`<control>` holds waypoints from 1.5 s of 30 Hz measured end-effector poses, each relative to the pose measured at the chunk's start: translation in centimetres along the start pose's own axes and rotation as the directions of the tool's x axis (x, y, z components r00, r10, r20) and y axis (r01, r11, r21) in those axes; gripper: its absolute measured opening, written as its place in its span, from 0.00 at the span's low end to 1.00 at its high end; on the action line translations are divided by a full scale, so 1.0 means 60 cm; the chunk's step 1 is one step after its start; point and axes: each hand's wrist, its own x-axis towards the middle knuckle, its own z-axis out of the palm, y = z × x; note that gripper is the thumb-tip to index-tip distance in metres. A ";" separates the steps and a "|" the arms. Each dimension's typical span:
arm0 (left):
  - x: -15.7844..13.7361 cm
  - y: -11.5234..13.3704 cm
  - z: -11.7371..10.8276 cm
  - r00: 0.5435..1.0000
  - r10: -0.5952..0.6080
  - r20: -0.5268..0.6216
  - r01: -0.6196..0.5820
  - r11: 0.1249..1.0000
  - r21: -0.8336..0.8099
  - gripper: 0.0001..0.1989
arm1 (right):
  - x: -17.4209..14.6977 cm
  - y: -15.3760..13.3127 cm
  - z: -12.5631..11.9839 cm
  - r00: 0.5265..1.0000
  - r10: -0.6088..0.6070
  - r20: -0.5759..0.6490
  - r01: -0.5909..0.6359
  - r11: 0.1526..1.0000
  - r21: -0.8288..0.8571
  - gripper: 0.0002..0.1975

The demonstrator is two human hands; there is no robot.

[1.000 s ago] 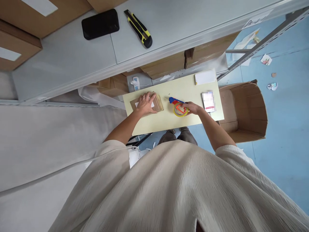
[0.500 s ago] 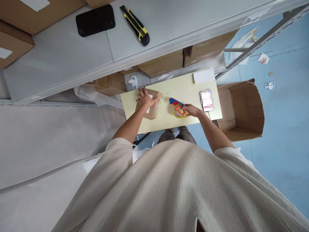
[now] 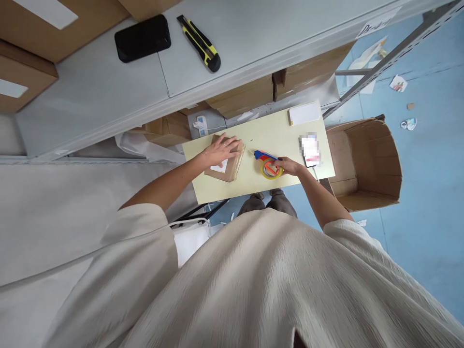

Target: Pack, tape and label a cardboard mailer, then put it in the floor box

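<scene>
This looks like the packing corner of a storeroom or warehouse. A metal shelf with a handwritten code label holds cardboard boxes and a cutter; a small table bears a parcel and tape dispenser, while paper scraps litter the blue floor.

Soft, even light, faint shadows, stretched edges, pixelated phone screen

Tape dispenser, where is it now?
In the head view, the tape dispenser is in the right hand at the table, between the cardboard box on its left and the lit phone.
</scene>
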 end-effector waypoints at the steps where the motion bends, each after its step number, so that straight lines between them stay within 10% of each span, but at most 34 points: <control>1: 0.004 -0.001 -0.001 0.999 0.021 0.029 -0.021 1.000 0.003 0.58 | -0.001 -0.001 0.001 1.000 -0.001 0.000 0.001 1.000 -0.001 0.20; 24: -0.017 -0.023 -0.011 0.874 -0.485 -0.043 0.472 0.865 -0.169 0.75 | -0.008 -0.031 -0.001 0.999 -0.034 -0.024 0.036 0.996 0.085 0.18; 33: -0.022 -0.003 0.000 0.710 -0.700 -0.082 0.678 0.710 -0.193 0.77 | -0.008 -0.044 0.018 0.998 -0.066 -0.014 0.066 0.997 0.033 0.18; 39: -0.022 -0.002 -0.007 0.794 -0.607 -0.035 0.595 0.787 -0.163 0.79 | 0.008 -0.058 0.015 0.993 -0.079 -0.084 0.072 0.994 -0.085 0.17; 45: -0.004 0.023 0.010 0.972 -0.236 -0.015 0.231 0.960 -0.160 0.83 | 0.018 -0.060 0.009 0.996 -0.062 -0.065 0.058 0.997 -0.055 0.18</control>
